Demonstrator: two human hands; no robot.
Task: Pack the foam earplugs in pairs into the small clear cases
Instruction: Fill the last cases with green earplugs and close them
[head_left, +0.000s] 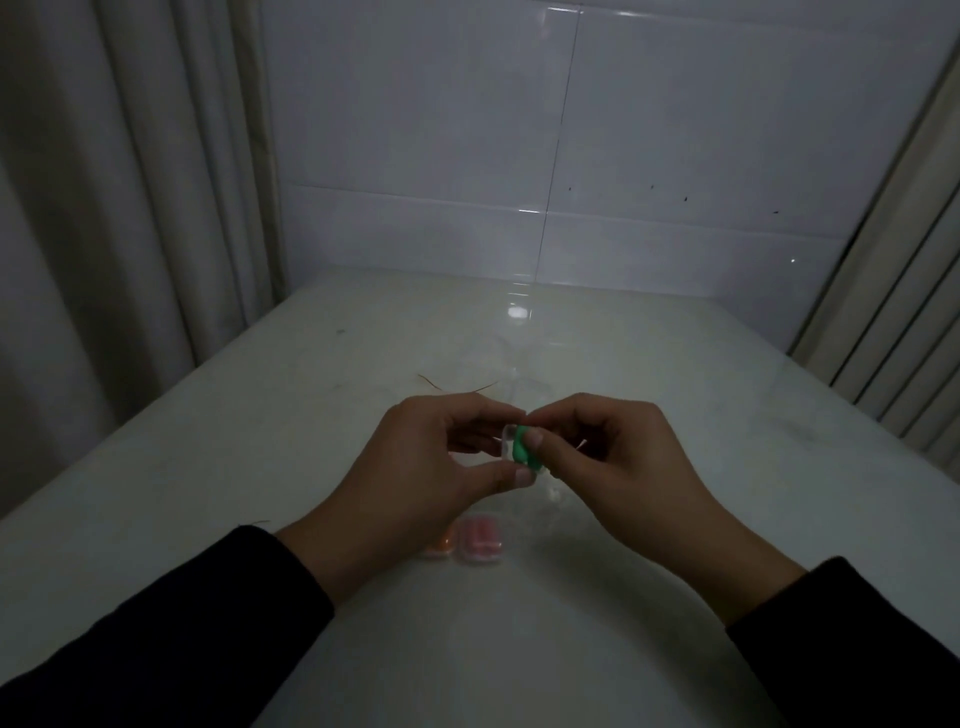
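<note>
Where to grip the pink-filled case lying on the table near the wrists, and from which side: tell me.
Probably by its two long side edges, coming straight down from above. The pink-filled case lies flat on the table, and the orange-filled case sits close against its left side, so slide it rightward first or pinch the short ends instead. The right hand is nearer.

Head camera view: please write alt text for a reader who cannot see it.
Two hands hold a small clear case above a pale table; the left hand grips it while the right hand presses green earplugs in. Below lie a pink-filled case and an orange-filled case.
</note>
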